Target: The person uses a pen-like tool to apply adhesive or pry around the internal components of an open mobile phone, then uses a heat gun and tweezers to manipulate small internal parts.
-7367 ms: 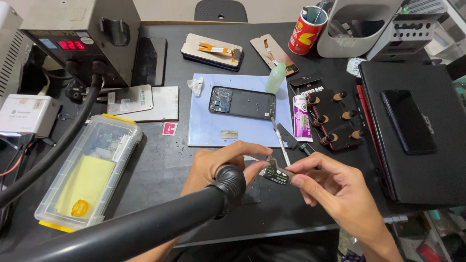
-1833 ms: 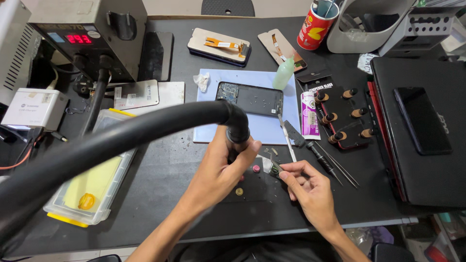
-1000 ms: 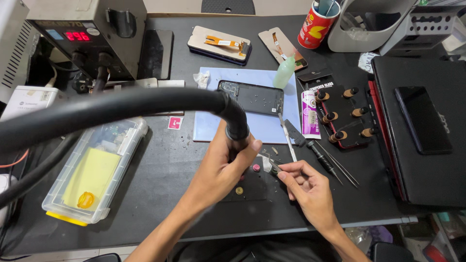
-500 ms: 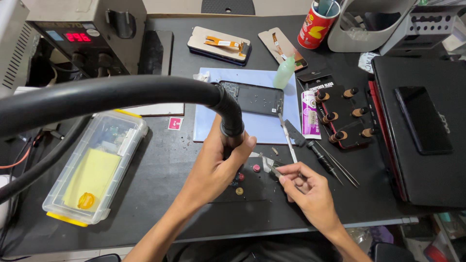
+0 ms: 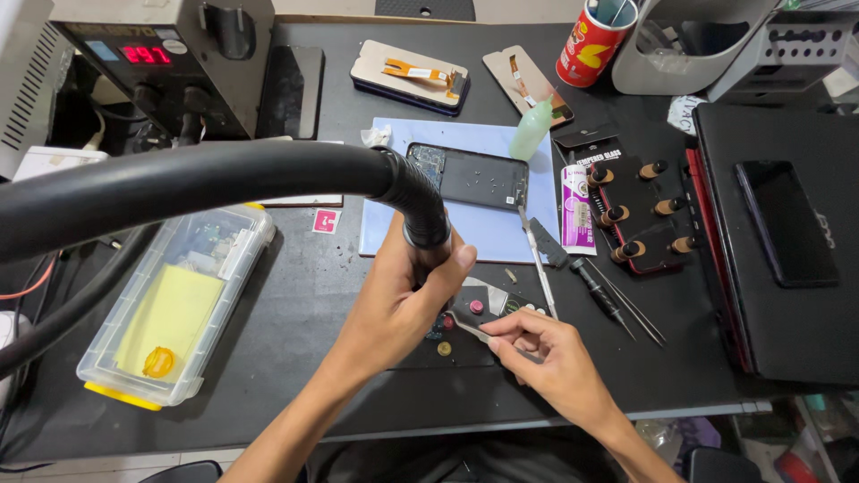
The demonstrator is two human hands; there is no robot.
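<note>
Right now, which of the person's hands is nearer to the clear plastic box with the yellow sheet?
Left. The left hand, gripping the black hose handle, lies closer to the plastic box; the right hand sits beyond it, further to the right.

The black hot-air handpiece (image 5: 428, 234) stands nearly upright over the table (image 5: 295, 358), nozzle end pointing down, wrapped in the grip of the left hand (image 5: 403, 304). Its thick black ribbed hose (image 5: 179, 183) bends at the top of the handpiece and sweeps away to the left in a broad arc. Just below the nozzle lies a small dark circuit board (image 5: 488, 309) with a red dot and a metal-grey patch, flat on the table. The right hand (image 5: 546, 353) pinches thin metal tweezers (image 5: 479, 329) whose tips touch the board's near edge. A small round brass-coloured piece (image 5: 444, 349) lies just beside the board.
</note>
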